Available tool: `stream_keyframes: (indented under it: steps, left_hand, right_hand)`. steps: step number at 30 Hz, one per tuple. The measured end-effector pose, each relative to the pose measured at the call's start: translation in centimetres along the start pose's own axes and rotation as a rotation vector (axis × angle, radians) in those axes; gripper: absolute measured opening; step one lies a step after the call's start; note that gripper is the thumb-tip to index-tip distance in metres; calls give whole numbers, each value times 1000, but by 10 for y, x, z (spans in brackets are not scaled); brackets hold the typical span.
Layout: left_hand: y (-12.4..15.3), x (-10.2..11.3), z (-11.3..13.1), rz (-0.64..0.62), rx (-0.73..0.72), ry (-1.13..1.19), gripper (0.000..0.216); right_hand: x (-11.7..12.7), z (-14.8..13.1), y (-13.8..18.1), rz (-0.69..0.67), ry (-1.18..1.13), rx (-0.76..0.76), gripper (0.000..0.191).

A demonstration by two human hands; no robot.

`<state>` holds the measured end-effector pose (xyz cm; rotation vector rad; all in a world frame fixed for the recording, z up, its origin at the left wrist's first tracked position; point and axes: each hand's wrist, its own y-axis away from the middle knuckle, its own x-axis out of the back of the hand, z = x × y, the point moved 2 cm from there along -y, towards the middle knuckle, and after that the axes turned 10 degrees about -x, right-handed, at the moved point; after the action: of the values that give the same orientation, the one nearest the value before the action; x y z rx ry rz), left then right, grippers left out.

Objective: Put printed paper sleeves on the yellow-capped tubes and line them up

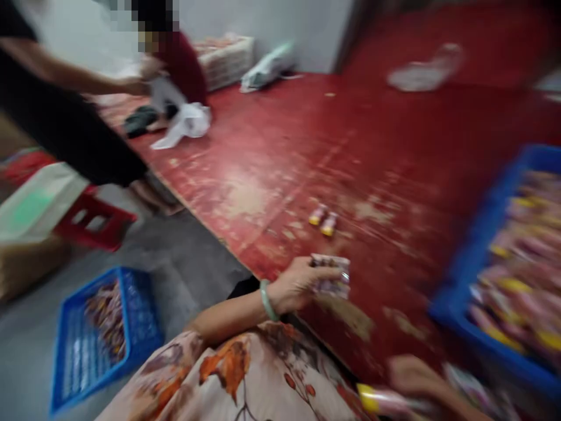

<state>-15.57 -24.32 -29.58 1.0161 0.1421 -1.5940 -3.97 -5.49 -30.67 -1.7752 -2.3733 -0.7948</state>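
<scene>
Floral garment (245,365), tube (390,401) crosswise, yellow end leftward, left fingers (326,273) around packet (335,289), right fingers' (405,371) grasp unclear

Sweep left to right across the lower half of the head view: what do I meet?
Small blue basket → pale green bracelet → left hand → packet in its grip → yellow end of an item → right hand, blurred → large blue crate.

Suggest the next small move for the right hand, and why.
Probably set the yellow-ended piece at the right hand beside the two similar pieces on the red surface: those lie together, and the left hand is occupied with a packet.
</scene>
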Motion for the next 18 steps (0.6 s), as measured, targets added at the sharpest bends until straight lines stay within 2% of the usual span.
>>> stream_keyframes:
  steps: [2,4,6,9,12,14,18]
  left_hand:
    - [-7,-5,2,-17,2,-69,39]
    - [-10,-13,3,-57,-1,-142,37]
    - [-11,-21,1,-101,-5,-196,37]
    - [-13,-32,-7,-153,0,-237,36]
    - [-15,-41,-17,-183,23,-245,35]
    - [-16,-46,-22,-183,48,-242,36]
    - [-17,-53,-34,-143,123,-249,36]
  right_hand:
    - [-10,9,22,-69,-73,-26,26]
    - [-19,14,28,-186,-76,-22,24]
    - [-22,19,28,-194,-9,32,16]
    - [-22,24,28,-83,91,167,22]
    - [-18,24,30,-28,12,67,15]
    - [-10,21,29,40,-220,-12,9]
    - [10,15,18,339,-736,1,39]
